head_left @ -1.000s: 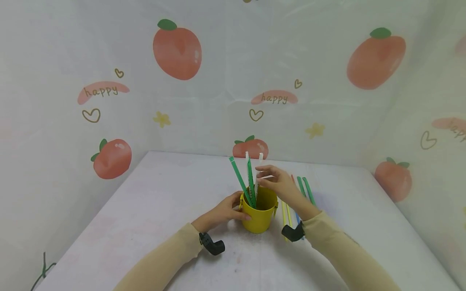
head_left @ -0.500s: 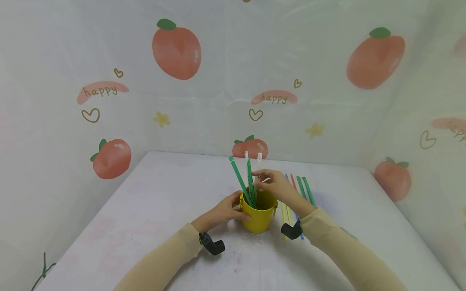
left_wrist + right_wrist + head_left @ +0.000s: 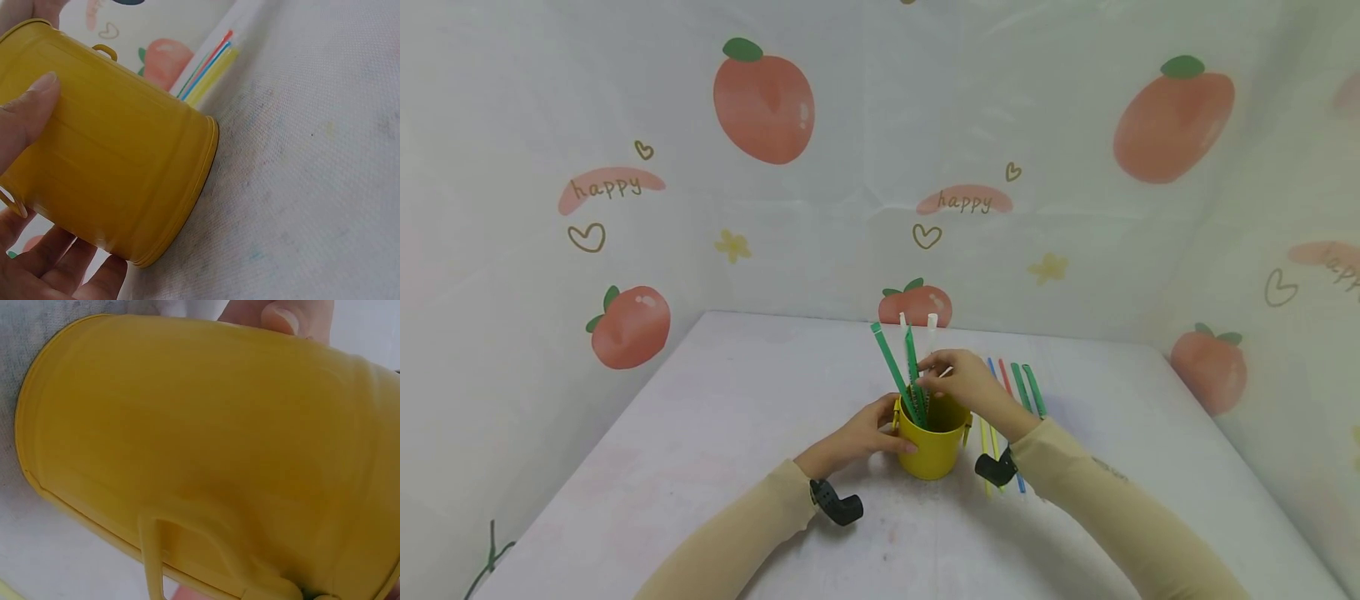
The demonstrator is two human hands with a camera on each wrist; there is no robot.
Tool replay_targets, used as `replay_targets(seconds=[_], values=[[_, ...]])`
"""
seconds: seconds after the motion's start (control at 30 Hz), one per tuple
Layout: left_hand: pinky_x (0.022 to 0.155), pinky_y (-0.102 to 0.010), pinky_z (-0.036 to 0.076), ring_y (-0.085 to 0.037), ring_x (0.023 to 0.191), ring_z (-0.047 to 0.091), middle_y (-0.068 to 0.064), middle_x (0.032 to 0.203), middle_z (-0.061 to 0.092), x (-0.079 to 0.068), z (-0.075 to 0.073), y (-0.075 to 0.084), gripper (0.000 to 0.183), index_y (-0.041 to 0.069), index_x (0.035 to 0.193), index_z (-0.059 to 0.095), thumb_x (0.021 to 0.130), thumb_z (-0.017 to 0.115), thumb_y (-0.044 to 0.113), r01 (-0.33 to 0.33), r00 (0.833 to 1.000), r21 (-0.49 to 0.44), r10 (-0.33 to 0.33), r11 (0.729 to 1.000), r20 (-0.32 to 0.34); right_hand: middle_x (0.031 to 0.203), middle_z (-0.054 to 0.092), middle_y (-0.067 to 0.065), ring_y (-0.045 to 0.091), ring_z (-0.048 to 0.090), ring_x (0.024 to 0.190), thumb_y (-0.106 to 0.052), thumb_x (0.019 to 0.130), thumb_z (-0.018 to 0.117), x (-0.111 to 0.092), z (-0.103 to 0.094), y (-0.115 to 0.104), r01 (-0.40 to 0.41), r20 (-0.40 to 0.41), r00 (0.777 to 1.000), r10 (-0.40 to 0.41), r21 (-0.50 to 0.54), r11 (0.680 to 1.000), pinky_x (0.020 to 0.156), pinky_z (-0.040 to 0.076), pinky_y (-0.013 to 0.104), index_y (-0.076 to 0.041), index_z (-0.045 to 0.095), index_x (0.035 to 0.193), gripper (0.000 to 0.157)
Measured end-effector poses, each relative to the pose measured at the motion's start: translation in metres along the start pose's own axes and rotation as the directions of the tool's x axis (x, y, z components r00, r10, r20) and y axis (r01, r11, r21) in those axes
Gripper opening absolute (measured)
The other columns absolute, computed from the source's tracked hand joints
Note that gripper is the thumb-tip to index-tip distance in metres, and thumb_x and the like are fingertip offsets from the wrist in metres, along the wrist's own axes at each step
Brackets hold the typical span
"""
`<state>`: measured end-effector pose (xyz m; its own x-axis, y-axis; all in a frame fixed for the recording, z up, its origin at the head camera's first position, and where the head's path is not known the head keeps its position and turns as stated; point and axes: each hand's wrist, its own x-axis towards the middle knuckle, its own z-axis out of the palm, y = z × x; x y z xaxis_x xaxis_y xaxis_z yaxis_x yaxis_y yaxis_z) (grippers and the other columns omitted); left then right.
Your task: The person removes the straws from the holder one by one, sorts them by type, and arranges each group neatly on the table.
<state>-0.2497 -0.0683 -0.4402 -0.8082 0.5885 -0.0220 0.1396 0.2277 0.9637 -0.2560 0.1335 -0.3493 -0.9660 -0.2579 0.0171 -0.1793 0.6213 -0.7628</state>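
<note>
Two hands inspected: both at one yellow bucket [image 3: 928,460], which stands upright on the white-covered table [image 3: 775,367].
Left hand [image 3: 867,429]: I am grasping the bucket by its left side, thumb on the near wall, fingers bent around the other side.
Right hand [image 3: 970,383]: I hold it above the bucket's mouth, fingers bent beside the right-hand white stick; whether I pinch that stick I cannot tell, as the bucket wall fills most of the right wrist view.
Bucket contents: two green sticks [image 3: 891,360], tilted to my left, and two white sticks [image 3: 932,321], their tips above my fingers.
Bucket fittings: small loop handles [image 3: 106,51] at the sides.
Loose sticks, right of bucket: two yellow sticks [image 3: 987,450], one blue stick [image 3: 1021,483], one red stick [image 3: 1004,377] and a further green pair [image 3: 1034,387], lying on the table, partly hidden by my right arm.
Backdrop [image 3: 835,250]: white, printed with red fruit, hearts and "happy".
</note>
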Motion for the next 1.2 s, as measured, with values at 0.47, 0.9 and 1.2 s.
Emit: replay_targets(seconds=[0.47, 0.9, 1.2], values=[[0.116, -0.057, 0.026, -0.028, 0.138, 0.04, -0.004, 0.145, 0.048, 0.0017, -0.0007, -0.0007, 0.073, 0.014, 0.145, 0.039, 0.083, 0.076, 0.022, -0.01, 1.0, 0.005, 0.01, 1.0, 0.003, 0.074, 0.062, 0.003, 0.015, 0.061, 0.063, -0.016, 0.085, 0.073, 0.002, 0.0025, -0.0051, -0.009, -0.012, 1.0, 0.008, -0.052, 0.999, 0.068, 0.056, 0.027, -0.009, 0.072, 0.095, 0.012], [0.117, -0.056, 0.022, -0.026, 0.138, 0.04, -0.002, 0.147, 0.046, 0.0004, -0.0014, -0.0037, 0.075, 0.016, 0.146, 0.038, 0.083, 0.076, 0.027, -0.006, 1.0, -0.002, 0.006, 1.0, 0.014, 0.084, 0.065, 0.005, 0.015, 0.064, 0.071, -0.014, 0.086, 0.071, -0.0004, -0.0001, -0.0033, -0.023, 0.01, 1.0, 0.023, 0.019, 1.0, 0.075, 0.059, 0.03, -0.006, 0.07, 0.095, 0.012], [0.117, -0.055, 0.025, -0.026, 0.138, 0.04, 0.0, 0.145, 0.047, 0.0002, -0.0011, -0.0016, 0.072, 0.018, 0.144, 0.04, 0.083, 0.076, 0.028, -0.003, 1.0, 0.0, 0.003, 1.0, 0.014, 0.095, 0.067, 0.008, 0.018, 0.066, 0.084, -0.017, 0.089, 0.07, -0.0039, -0.004, 0.0023, 0.002, 0.007, 1.0, -0.002, 0.053, 0.999, 0.083, 0.059, 0.036, -0.005, 0.069, 0.097, 0.015]])
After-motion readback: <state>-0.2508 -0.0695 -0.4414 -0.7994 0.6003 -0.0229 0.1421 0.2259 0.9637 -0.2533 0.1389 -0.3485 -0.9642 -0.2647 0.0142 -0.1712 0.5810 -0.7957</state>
